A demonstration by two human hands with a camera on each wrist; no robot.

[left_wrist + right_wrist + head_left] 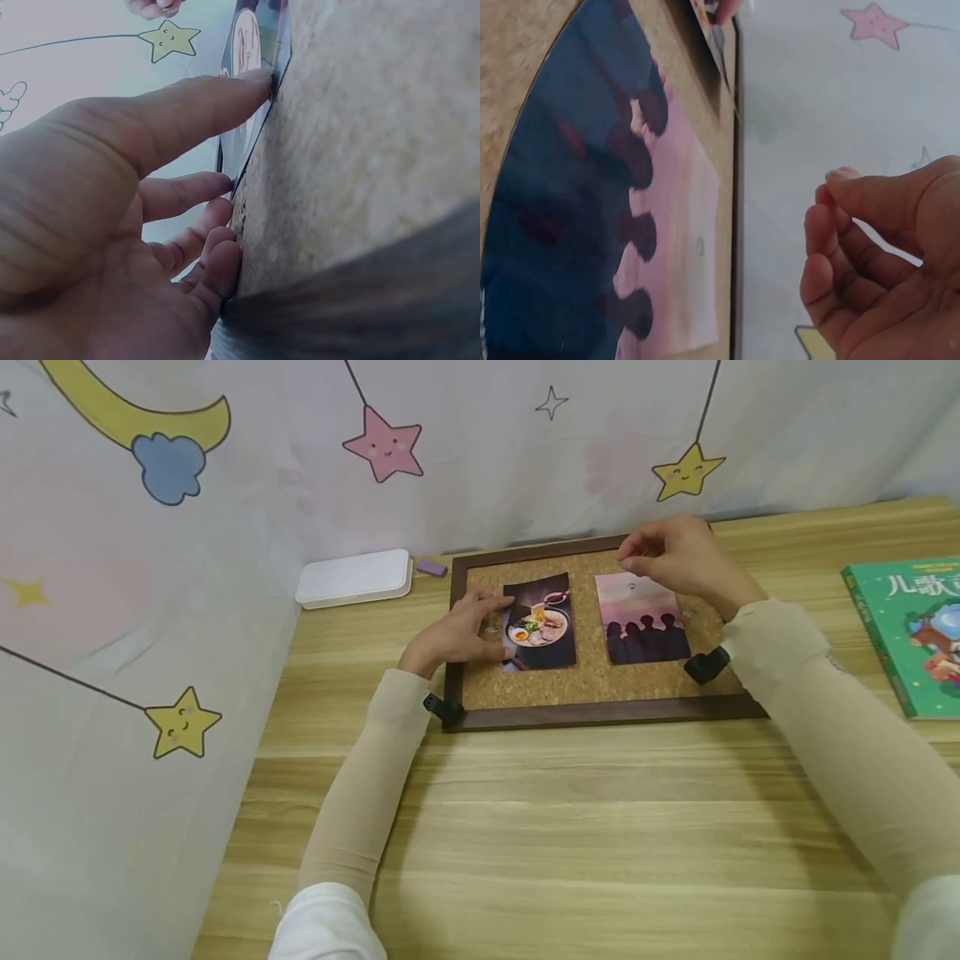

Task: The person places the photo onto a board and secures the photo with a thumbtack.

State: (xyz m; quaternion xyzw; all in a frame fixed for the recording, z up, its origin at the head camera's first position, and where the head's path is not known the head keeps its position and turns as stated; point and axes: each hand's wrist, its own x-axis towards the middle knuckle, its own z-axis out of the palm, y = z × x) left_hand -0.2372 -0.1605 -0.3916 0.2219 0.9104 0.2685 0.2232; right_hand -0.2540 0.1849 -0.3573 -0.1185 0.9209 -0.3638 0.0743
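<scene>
A brown-framed corkboard [536,693] lies on the table. My left hand [465,635] is at its left side, the thumb and index finger touching the left edge of a ramen photo [542,625]. In the left wrist view, that photo [259,45] stands slightly off the cork near the thumb. To its right lies a photo of silhouetted people at sunset [645,618], with a small clear pushpin [632,586] near its top. Above it my right hand [678,556] brings thumb and fingertips together, pinching what looks like a small clear pushpin, mostly hidden by the fingertips.
Several clear pins [692,610] sit on the cork beneath the right wrist. Left of the board are a white case [354,578] and a small purple block [432,568]. A green book [877,635] lies at the right. A patterned curtain [480,468] hangs behind.
</scene>
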